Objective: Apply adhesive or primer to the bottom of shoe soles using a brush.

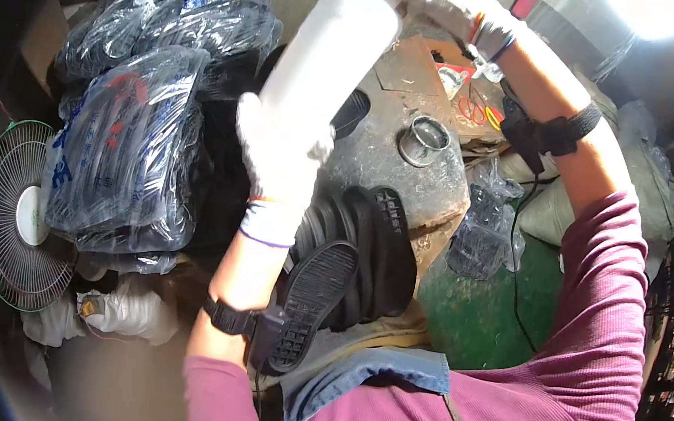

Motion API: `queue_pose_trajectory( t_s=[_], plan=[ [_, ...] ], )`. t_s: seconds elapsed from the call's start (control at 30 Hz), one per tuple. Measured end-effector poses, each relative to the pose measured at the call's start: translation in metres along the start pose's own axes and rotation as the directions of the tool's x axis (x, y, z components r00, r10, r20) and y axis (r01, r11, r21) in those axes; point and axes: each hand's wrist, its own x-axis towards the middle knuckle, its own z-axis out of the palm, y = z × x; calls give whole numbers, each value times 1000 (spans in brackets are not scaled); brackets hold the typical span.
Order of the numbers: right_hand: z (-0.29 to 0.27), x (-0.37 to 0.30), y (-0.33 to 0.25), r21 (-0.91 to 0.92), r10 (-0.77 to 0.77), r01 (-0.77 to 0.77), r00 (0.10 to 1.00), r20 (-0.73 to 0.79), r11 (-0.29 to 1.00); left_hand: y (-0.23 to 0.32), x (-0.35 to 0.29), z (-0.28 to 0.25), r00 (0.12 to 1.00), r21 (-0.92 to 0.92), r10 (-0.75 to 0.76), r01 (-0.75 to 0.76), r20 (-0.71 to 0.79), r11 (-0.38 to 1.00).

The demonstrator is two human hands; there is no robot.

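Note:
I hold a long white cylinder-shaped object (332, 52) raised close to the camera, tilted from lower left to upper right. My left hand (278, 152), in a white glove, grips its lower end. My right hand (442, 1), also in a white glove, holds its upper end near the top edge. Below them, black shoe soles (349, 252) lie stacked on a worn workbench (429, 183), one sole (312, 301) leaning out toward my lap. A metal ring (423, 140) sits on the bench top.
Clear plastic bags of black soles (132, 142) are piled at the left, with more (202, 11) behind. A round fan (24, 213) lies at the far left. Another plastic bag (482, 224) rests on the green floor (481, 314) right of the bench, beside a black cable.

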Motion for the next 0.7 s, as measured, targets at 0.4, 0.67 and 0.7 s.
queue_pose_trajectory(
  t_s=[0.4, 0.67, 0.7],
  plan=[
    [-45, 47, 18, -496, -152, -23, 939, -308, 868, 12, 65, -1, 821, 503, 543, -550, 178, 667],
    [-23, 114, 89, -696, -252, -65, 905, -343, 715, 49, -22, -44, 661, 820, 510, -542, 550, -183],
    [-16, 122, 109, -712, -245, -76, 909, -338, 698, 47, -22, -50, 681, 834, 482, -450, 552, -319]
  ],
)
